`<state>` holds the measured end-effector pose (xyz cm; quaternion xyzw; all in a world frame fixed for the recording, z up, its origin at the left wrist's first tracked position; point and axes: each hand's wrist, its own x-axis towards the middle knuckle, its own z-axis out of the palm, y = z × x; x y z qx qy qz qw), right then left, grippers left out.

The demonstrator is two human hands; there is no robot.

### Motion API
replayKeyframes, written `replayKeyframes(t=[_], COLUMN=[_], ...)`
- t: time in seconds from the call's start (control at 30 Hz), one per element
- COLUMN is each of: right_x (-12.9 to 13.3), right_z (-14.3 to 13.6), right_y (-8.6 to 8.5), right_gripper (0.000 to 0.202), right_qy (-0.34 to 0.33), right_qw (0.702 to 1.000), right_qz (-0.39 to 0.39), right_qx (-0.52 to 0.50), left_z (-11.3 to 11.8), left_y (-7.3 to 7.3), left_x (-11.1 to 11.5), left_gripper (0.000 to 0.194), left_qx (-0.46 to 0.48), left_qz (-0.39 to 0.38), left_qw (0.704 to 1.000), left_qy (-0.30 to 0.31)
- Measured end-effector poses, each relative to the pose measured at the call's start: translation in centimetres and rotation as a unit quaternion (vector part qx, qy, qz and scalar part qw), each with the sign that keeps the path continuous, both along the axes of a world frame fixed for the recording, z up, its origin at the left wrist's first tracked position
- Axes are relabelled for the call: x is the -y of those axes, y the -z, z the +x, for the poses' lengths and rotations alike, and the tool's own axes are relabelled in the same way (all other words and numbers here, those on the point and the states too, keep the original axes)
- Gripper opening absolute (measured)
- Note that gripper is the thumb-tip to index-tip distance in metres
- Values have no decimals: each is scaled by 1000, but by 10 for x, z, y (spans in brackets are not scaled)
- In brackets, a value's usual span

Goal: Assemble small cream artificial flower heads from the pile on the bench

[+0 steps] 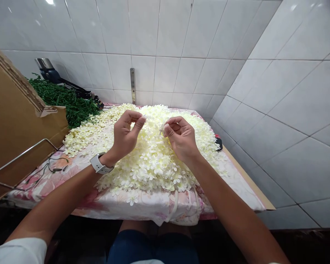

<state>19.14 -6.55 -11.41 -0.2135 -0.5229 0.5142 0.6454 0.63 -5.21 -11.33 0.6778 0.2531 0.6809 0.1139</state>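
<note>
A wide heap of cream-white artificial flowers lies on a table under a floral cloth. My left hand, with a pale watch on its wrist, is held over the heap. Its thumb and forefinger are pinched together at the tips; what they hold is too small to make out. Level with it on the other side, my right hand is also closed in a pinch. A small pale flower pokes out from its fingertips, partly lost against the blossoms behind. The two hands are apart.
Green plastic stems are piled at the back left, near a dark blue bottle. A cardboard box and a bent metal rod stand left. A black object sits at the right edge. Tiled walls enclose the back and right.
</note>
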Motion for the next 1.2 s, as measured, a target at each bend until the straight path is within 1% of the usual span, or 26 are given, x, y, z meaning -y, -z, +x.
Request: replayKeyframes(t=[0.07, 0.13, 0.23, 0.33, 0.4, 0.47, 0.53, 0.57, 0.63, 0.67, 0.7, 0.73, 0.77, 0.8, 0.83, 0.87, 0.9, 0.93, 0.97, 1.0, 1.03, 1.07, 1.1, 1.13, 1.17, 1.2], right_x=[-1, -2, -7, -8, -4, 9, 29, 42, 74, 91, 110, 128, 146, 162, 177, 189, 199, 206, 211, 214, 215, 214, 212, 209, 205, 201], right_z=[1, 1, 2, 7, 12, 16, 18, 18, 13, 7, -1, -12, -25, -41, -58, -76, -93, -108, -120, -128, -131, -131, -127, -122, -115, -108], right_y=[-2, -6, -17, -29, -35, -37, -36, -34, -22, -12, 3, 22, 46, 75, 109, 145, 182, 219, 254, 284, 309, 328, 341, 349, 353, 354], right_gripper=[41, 35, 24, 22, 19, 13, 8, 9, 14, 17, 19, 18, 13, 9, 18, 31, 42, 50, 54, 55, 57, 61, 64, 69, 69, 63], right_qy=[23, 72, 150, 191, 224, 249, 249, 240, 187, 137, 52, -52, -153, -255, -350, -425, -471, -494, -524, -575, -583, -530, -497, -474, -459, -453], right_qw=[1000, 995, 976, 944, 927, 921, 924, 927, 935, 944, 959, 970, 971, 956, 920, 875, 833, 804, 768, 720, 719, 762, 780, 791, 797, 797], right_qz=[19, 60, 122, 144, 154, 166, 175, 179, 192, 184, 156, 111, 49, -31, -110, -176, -224, -256, -282, -313, -336, -367, -380, -386, -390, -394], right_qx=[3, 16, 100, 226, 257, 249, 232, 228, 233, 236, 232, 211, 178, 144, 133, 150, 184, 210, 236, 231, 173, 63, 11, -23, -51, -69], left_z=[-5, -12, -29, -56, -83, -114, -144, -157, -178, -185, -190, -194, -196, -197, -198, -199, -200, -201, -202, -203, -203, -203, -203, -203, -202, -201], left_y=[-5, -12, -24, -34, -37, -34, -24, -17, -1, 6, 14, 20, 27, 32, 37, 41, 44, 47, 50, 52, 53, 53, 54, 53, 52, 51], left_x=[-5, -10, -19, -35, -51, -66, -78, -82, -86, -87, -87, -88, -88, -89, -89, -90, -91, -92, -92, -93, -93, -93, -92, -92, -91, -91], left_gripper=[22, 26, 36, 48, 52, 51, 48, 47, 42, 38, 33, 25, 18, 11, 8, 8, 9, 8, 8, 10, 12, 14, 16, 16, 17, 17], left_qx=[19, 1, -52, -34, -21, -36, -62, -91, -115, -130, -147, -169, -192, -213, -232, -247, -259, -268, -277, -284, -290, -294, -296, -296, -294, -290], left_qz=[-9, -14, -66, -137, -164, -209, -249, -266, -283, -290, -296, -302, -308, -314, -320, -326, -329, -332, -333, -332, -330, -327, -323, -318, -312, -307], left_qw=[1000, 999, 994, 989, 986, 974, 954, 937, 916, 908, 902, 896, 889, 883, 877, 871, 866, 861, 857, 854, 852, 851, 851, 851, 851, 852], left_qy=[-7, -33, -63, -37, -36, -78, -159, -208, -260, -274, -279, -280, -278, -274, -272, -272, -273, -276, -279, -281, -284, -287, -291, -296, -302, -308])
